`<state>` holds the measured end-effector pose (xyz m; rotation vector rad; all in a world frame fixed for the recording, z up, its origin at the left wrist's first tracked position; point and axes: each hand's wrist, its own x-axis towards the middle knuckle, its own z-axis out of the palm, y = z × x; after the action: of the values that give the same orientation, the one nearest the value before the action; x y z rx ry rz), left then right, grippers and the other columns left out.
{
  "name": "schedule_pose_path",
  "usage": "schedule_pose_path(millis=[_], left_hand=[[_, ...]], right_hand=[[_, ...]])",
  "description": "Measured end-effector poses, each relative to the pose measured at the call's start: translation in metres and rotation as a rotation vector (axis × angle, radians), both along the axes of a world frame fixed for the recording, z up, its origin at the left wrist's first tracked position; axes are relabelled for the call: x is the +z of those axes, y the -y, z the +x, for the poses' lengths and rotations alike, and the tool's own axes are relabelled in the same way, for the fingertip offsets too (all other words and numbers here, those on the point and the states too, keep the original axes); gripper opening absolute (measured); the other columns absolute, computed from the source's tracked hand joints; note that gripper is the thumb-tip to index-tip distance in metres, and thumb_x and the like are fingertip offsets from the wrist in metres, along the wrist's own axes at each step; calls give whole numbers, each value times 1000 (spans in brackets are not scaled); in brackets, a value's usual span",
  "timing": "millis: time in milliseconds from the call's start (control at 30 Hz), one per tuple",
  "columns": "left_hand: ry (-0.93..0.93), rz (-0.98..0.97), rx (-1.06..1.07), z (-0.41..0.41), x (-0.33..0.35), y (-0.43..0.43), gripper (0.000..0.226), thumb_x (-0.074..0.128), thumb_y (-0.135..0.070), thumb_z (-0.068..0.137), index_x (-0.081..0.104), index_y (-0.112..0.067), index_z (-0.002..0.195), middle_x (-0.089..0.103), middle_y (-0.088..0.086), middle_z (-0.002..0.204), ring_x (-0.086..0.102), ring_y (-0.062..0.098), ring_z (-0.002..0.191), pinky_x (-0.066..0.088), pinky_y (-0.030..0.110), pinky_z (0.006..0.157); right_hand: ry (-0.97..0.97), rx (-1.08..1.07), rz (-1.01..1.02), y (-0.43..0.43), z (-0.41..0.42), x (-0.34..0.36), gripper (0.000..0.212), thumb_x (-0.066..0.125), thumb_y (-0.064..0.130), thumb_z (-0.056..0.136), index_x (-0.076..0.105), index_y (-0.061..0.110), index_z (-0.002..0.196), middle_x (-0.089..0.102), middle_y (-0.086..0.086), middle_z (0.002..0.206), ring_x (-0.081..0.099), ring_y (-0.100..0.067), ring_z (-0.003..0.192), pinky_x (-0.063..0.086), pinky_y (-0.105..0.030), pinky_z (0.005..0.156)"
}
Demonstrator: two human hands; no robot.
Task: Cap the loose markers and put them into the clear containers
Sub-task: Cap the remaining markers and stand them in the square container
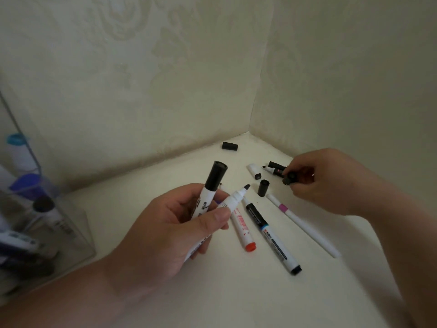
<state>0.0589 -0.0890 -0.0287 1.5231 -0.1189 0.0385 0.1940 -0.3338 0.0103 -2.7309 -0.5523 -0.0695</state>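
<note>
So, capping step: left hand grips a capped marker plus an uncapped one; right hand fingers pinch a black cap, which probably goes on that bare tip next.

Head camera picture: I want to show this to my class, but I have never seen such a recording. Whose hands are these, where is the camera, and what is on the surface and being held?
There is no machine here: a person wears the camera on the head, looking down at their own bare hands. The left hand holds two markers, a capped marker and an uncapped marker. The right hand pinches a black cap. On the white surface lie more markers, including a red marker, and two loose caps. A clear container with markers stands at the left.
</note>
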Motion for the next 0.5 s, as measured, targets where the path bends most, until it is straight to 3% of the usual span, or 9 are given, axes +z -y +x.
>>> schedule_pose_path(millis=[67,100,167,267,400,500], left_hand=[[-5,5,-4,-1,1,-2,14,72,-28,78,77,-25,91,67,8,74,51,19,50,41,28,45],[-7,12,-5,-1,1,-2,15,73,-28,77,78,-26,92,66,12,74,51,20,48,40,29,44],[-16,34,-7,-1,3,-2,15,78,-28,77,79,-26,92,60,23,70,48,20,46,40,28,43],[-32,36,-16,-2,3,-2,17,85,-25,75,80,-27,92,52,17,59,46,19,45,40,25,43],[-36,63,-26,-1,3,-2,20,78,-26,72,80,-31,92,51,32,69,47,21,47,41,26,43],[-37,56,-42,-1,4,-1,17,86,-26,73,81,-30,89,52,24,62,47,20,46,41,25,43]], right_hand=[[-66,86,342,0,-6,2,9,78,14,83,76,22,82,66,3,65,58,-14,55,47,-25,51],[-189,180,612,-3,-13,5,4,79,10,81,76,13,82,65,-5,64,56,-18,52,45,-28,46],[-464,409,1002,-9,-23,5,19,79,16,77,72,0,84,63,-20,66,58,-24,51,42,-25,39],[-644,624,1031,-22,-31,-3,34,84,24,76,71,-3,92,65,-25,73,64,-29,58,49,-27,41],[-712,642,992,-28,-31,-9,32,82,23,80,72,-3,97,68,-23,79,67,-30,65,54,-29,46],[-729,656,949,-33,-33,-10,31,82,23,80,74,-1,98,68,-17,78,62,-28,59,53,-28,48]])
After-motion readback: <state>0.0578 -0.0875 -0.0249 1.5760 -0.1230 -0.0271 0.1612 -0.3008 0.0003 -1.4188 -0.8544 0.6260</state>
